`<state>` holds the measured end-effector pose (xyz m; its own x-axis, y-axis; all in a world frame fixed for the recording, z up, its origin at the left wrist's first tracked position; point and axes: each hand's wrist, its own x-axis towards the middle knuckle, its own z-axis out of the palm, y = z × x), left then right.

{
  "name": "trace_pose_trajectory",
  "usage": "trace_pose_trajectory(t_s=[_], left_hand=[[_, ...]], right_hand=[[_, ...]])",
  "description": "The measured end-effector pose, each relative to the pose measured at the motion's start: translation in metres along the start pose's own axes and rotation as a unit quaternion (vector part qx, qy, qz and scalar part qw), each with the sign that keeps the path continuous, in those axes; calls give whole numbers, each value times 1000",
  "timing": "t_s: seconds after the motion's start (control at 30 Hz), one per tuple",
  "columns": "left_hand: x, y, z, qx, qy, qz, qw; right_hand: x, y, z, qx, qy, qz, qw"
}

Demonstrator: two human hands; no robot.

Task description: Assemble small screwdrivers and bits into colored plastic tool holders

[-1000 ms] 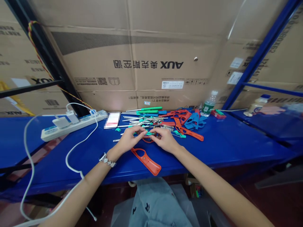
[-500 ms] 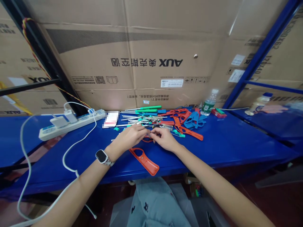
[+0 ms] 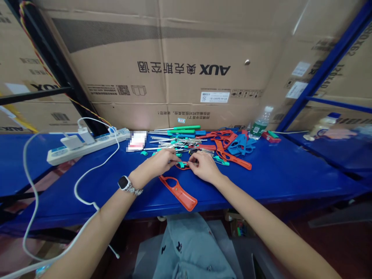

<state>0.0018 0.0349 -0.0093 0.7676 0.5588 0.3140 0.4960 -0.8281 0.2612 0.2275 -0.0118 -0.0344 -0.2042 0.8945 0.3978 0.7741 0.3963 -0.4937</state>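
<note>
Close together at the middle of the bench, my left hand (image 3: 165,160) and my right hand (image 3: 203,166) work over an orange lighter casing half (image 3: 181,168). My left fingertips pinch at a small green plastic piece (image 3: 181,164) in the casing. My right hand is closed at the casing's right end, where its fingers cover most of what they hold; a bit of metal shows there. Nearer to me lies another orange lighter casing half (image 3: 183,195), hollow side up and untouched. Behind my hands is a pile of metal lighter tubes (image 3: 165,139) with green parts.
Green-handled tools (image 3: 186,128), orange casings (image 3: 235,159) and blue casings (image 3: 241,145) lie behind and to the right. A water bottle (image 3: 259,126) stands near a red box (image 3: 271,136). At left are a power strip (image 3: 87,145) and a white cable (image 3: 76,190). Cardboard (image 3: 180,46) backs the bench.
My hands have drawn slightly apart, exposing the green piece and the casing between them. The view has tilted down a little. The nearer casing half lies as before.
</note>
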Motion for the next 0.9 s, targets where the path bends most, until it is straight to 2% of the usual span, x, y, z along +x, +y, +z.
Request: trace_pose_trajectory(t_s=[0.23,0.47,0.9], left_hand=[[6,-4,1,-62,6,15,998],[4,-8,2,-68,11,6,998],[1,-9,16,-96,30,11,995]], right_hand=[[1,-1,-1,-19,-32,-1,999],[1,1,-1,-35,-52,-3,998],[-13,4,3,-95,-69,-55,992]])
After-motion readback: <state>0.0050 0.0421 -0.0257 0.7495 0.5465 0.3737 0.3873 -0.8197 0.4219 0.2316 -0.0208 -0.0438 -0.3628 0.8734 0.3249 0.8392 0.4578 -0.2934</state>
